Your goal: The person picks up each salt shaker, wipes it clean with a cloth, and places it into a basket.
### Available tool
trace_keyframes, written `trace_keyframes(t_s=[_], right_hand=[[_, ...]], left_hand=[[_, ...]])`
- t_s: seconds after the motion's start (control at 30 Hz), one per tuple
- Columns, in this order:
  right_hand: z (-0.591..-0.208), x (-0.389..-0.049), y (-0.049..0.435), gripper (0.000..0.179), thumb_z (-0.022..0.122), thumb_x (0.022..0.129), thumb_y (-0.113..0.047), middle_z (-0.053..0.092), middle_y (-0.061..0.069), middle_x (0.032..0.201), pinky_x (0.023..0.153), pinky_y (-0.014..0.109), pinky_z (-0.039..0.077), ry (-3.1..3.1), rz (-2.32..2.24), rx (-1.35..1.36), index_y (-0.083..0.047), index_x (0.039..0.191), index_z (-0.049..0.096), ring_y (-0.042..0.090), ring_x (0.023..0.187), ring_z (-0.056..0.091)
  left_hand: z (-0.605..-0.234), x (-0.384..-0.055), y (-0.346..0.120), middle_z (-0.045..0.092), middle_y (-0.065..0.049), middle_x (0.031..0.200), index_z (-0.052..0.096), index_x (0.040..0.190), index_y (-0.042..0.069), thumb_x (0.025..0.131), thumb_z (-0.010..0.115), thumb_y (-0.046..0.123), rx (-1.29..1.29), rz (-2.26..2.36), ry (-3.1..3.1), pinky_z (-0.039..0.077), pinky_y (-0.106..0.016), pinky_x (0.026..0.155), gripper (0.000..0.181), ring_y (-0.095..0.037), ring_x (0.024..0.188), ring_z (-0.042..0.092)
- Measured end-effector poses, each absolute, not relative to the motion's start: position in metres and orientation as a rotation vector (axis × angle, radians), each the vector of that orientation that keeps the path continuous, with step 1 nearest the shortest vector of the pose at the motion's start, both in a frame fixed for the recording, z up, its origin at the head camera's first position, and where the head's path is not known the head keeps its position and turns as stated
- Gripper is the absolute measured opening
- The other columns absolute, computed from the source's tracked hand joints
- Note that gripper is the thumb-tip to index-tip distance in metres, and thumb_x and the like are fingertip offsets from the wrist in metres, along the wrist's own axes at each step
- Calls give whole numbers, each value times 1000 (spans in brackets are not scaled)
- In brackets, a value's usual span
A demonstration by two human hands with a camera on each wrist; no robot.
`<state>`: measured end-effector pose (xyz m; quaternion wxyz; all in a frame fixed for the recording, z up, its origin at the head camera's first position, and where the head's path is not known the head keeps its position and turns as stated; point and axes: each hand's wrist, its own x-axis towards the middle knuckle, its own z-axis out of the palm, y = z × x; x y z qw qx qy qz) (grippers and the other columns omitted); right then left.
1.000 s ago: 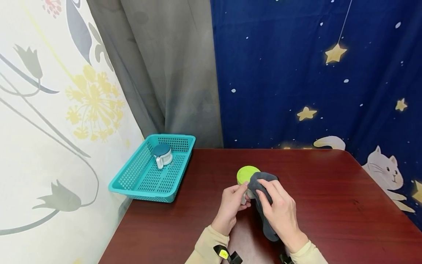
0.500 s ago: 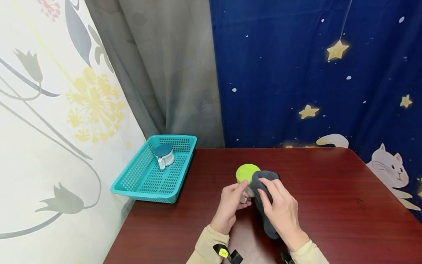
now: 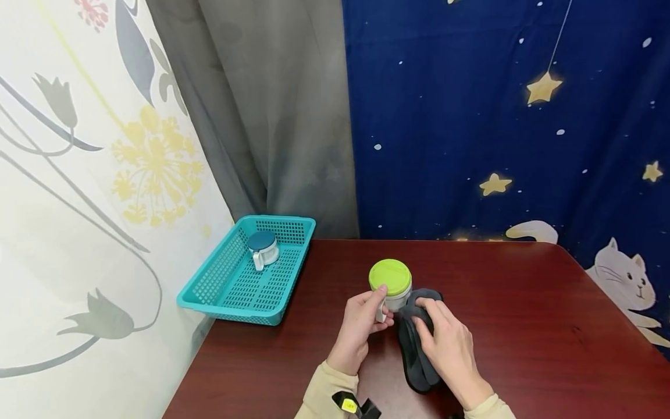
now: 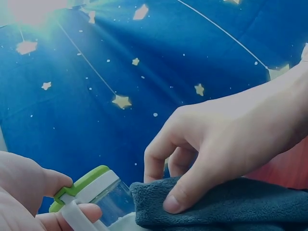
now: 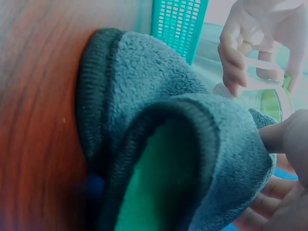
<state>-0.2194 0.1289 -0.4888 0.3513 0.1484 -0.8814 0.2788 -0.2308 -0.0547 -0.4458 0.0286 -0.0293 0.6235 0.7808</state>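
Note:
A clear jar (image 3: 399, 300) with a lime-green lid (image 3: 389, 276) and a white side handle (image 3: 380, 312) is in front of me, right of the head view's middle. My left hand (image 3: 357, 327) grips its handle, thumb up by the lid. Beside the jar, my right hand (image 3: 448, 340) pinches a folded dark grey cloth (image 3: 413, 355) between thumb and fingers. The cloth hangs down toward the table, its edge close against the jar's side. In the left wrist view, the jar (image 4: 114, 196) tilts toward the plush cloth (image 4: 240, 204). The right wrist view shows the cloth's (image 5: 154, 72) loose folds.
A turquoise perforated basket (image 3: 230, 312) stands at the table's left edge. Inside it is a similar jar (image 3: 265, 250) with a blue lid and white handle. The dark red table (image 3: 523, 326) meets curtains at the back and a patterned cloth wall on the left.
The right hand and cloth have moved down a little from the jar's side, uncovering more of its clear body. The jar has shifted slightly left, still held by the left hand.

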Motion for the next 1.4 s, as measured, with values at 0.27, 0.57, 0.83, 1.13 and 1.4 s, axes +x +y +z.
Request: trace_keyframes(t_s=[0.27, 0.57, 0.83, 1.13, 1.4], right_hand=[[-489, -220, 126, 41, 84, 80, -12, 67, -4, 110, 62, 45, 54, -2234, 771, 425, -19, 116, 68, 23, 84, 70], [-471, -219, 124, 35, 78, 88, -17, 65, -5, 110, 77, 35, 53, -2160, 903, 383, -20, 122, 68, 16, 94, 67], [-459, -217, 130, 35, 76, 90, -12, 66, -4, 106, 86, 12, 42, -2011, 966, 328, -21, 123, 71, 16, 92, 66], [-470, -221, 132, 32, 74, 89, -12, 65, -1, 112, 84, 30, 50, -2098, 962, 270, -16, 121, 68, 20, 99, 67], [-485, -225, 132, 36, 77, 81, -5, 66, 4, 107, 62, 52, 51, -2289, 847, 244, -15, 111, 63, 33, 80, 68]], left_hand=[[-450, -232, -53, 62, -11, 67, 62, 77, -5, 93, 71, 40, -110, 2427, 1946, 55, -29, 58, 48, -19, 57, 64], [-454, -230, -53, 61, -10, 65, 61, 75, -5, 93, 70, 38, -116, 2375, 2020, 55, -30, 59, 48, -19, 56, 63], [-458, -228, -46, 60, -8, 64, 63, 78, -5, 94, 69, 40, -66, 2303, 2009, 55, -31, 61, 47, -19, 57, 63], [-456, -224, -43, 60, -9, 63, 60, 72, -3, 92, 71, 37, -76, 2312, 2027, 55, -31, 59, 46, -18, 54, 62], [-454, -226, -47, 61, -10, 64, 60, 74, -8, 93, 71, 34, -77, 2352, 2021, 54, -28, 57, 47, -17, 54, 63]])
